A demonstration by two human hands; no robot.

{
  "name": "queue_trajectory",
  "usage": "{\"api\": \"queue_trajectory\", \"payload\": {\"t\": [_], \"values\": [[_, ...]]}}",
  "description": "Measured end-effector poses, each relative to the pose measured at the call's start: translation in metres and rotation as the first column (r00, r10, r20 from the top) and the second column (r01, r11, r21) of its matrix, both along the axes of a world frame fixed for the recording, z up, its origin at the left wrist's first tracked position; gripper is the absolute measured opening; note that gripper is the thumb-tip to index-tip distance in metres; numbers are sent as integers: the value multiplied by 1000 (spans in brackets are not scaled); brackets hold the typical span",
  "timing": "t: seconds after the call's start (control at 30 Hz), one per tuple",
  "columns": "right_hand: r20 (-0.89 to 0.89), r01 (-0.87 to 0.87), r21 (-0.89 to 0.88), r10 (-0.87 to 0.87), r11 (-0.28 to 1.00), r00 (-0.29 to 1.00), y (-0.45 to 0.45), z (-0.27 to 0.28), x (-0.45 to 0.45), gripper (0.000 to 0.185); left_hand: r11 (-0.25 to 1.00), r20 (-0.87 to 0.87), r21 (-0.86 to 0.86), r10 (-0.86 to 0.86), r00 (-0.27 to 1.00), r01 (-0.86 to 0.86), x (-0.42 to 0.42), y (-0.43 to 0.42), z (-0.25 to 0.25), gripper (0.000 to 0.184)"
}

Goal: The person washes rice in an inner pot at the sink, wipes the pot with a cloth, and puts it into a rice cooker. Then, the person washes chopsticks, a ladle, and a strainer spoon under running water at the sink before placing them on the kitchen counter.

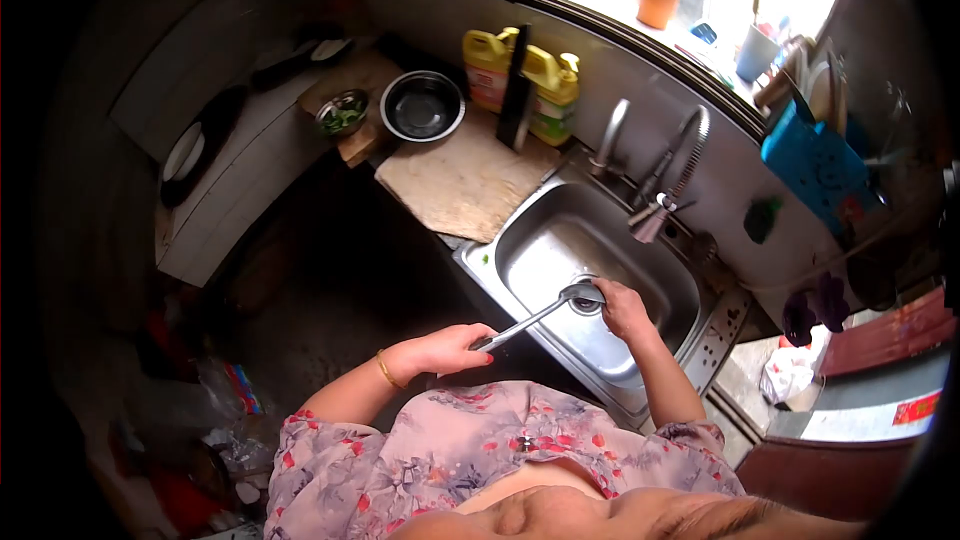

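Observation:
A long-handled metal ladle [532, 321] slants across the near edge of the steel sink [640, 230]. My left hand [450, 348] is closed around the end of its handle. At the other end, my right hand [622, 308] grips the ladle's rounded head, its fingers partly hidden behind it. Below the head, the sink's drain shows in part. Over the basin stand a curved tap [613, 130] and a spring-necked faucet [690, 155] with its spray head pointing down.
Left of the sink lies a wooden board [465, 190], with a dark metal bowl [423, 106] behind it and a bowl of greens [342, 112] beside that. Yellow jugs [490, 65] stand by the wall. A blue utensil holder [815, 160] hangs at right.

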State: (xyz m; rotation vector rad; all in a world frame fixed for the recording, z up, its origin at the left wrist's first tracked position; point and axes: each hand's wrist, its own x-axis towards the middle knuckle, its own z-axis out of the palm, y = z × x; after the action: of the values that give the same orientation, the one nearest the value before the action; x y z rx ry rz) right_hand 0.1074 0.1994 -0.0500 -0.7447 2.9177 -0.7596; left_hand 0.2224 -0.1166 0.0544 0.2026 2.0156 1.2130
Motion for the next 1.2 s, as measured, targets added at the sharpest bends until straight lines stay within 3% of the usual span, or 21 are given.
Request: {"api": "queue_trajectory", "payload": {"t": [0.13,0.27,0.37,0.43,0.7,0.73,0.77,1.03,1.2], "values": [[-63,32,27,-31,999,998,-76,12,4,33,930,117,218,276,954,-295,28,-100,5,36],[-132,-72,20,74,997,989,-186,34,13,35,608,156,430,678,718,-667,68,-198,5,35],[-86,-143,31,145,989,986,-284,29,16,36,545,10,436,793,609,-716,98,-260,-2,33],[-120,-230,-33,224,973,967,-343,29,12,41,449,9,488,855,519,-749,118,-301,-2,32],[-152,-550,-57,537,833,830,-538,73,3,42,294,-167,367,954,248,-882,184,-405,14,26],[-262,-580,-110,539,807,800,-555,80,1,24,277,-185,362,957,222,-890,185,-414,14,26],[-280,-605,-100,562,789,779,-573,79,-6,23,261,-203,355,959,198,-898,183,-423,16,26],[-411,-733,-162,631,660,658,-688,83,-100,29,108,-269,423,963,-11,-899,112,-496,28,24],[-392,-779,-153,687,608,612,-750,95,-185,34,67,-260,442,964,-56,-895,36,-542,51,24]]}}
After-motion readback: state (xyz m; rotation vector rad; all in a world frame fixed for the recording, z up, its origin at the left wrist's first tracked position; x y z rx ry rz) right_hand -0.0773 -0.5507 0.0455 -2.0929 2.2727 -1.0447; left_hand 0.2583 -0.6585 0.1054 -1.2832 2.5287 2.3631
